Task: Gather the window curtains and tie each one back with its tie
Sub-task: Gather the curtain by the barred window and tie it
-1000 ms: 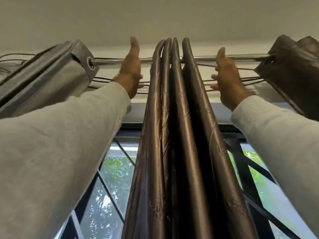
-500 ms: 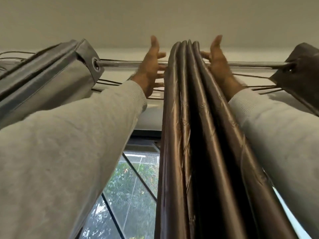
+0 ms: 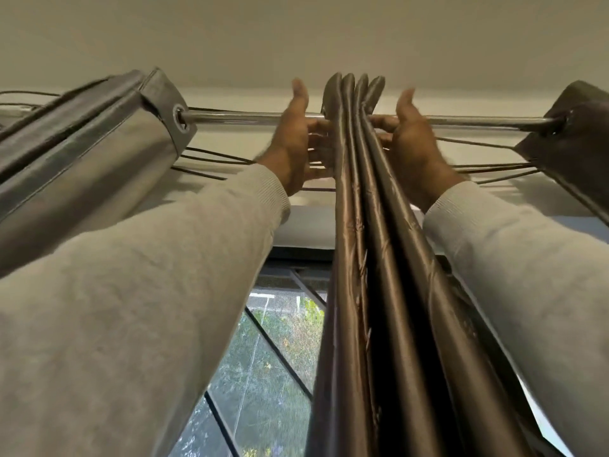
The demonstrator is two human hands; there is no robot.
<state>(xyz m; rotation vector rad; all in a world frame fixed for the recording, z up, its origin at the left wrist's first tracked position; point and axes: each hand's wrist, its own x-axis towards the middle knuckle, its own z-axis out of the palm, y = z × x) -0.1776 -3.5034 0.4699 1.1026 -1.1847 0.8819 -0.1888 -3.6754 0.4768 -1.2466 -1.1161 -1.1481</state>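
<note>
The pale ceiling point(image 3: 296, 37) fills the top of the view, seen from below; under it two arms in light grey sleeves point(image 3: 138, 291) reach up toward a metal curtain rod point(image 3: 250, 117) that runs across the wall above the window point(image 3: 263, 374); through the glass, behind dark diagonal bars, green foliage shows.

The brown curtain point(image 3: 359, 258) hangs from the middle of the rod, gathered into four tight vertical folds whose tops stand above the rod; it drops straight down between the two arms and out of the bottom of the view. A grey curtain point(image 3: 99, 150) is bunched at the left end of the rod, its eyelet threaded on the rod; another dark curtain point(image 3: 576, 133) is bunched at the right end. Several thin dark cables point(image 3: 204, 159) run along the wall just under the rod.

The left hand point(image 3: 296, 143) presses against the left side of the gathered folds at rod height, thumb up, fingers extended onto the fabric; the right hand point(image 3: 412, 143) presses the right side likewise, thumb raised, fingers reaching into the folds; both hands are wide, squeezing the bundle between them.
</note>
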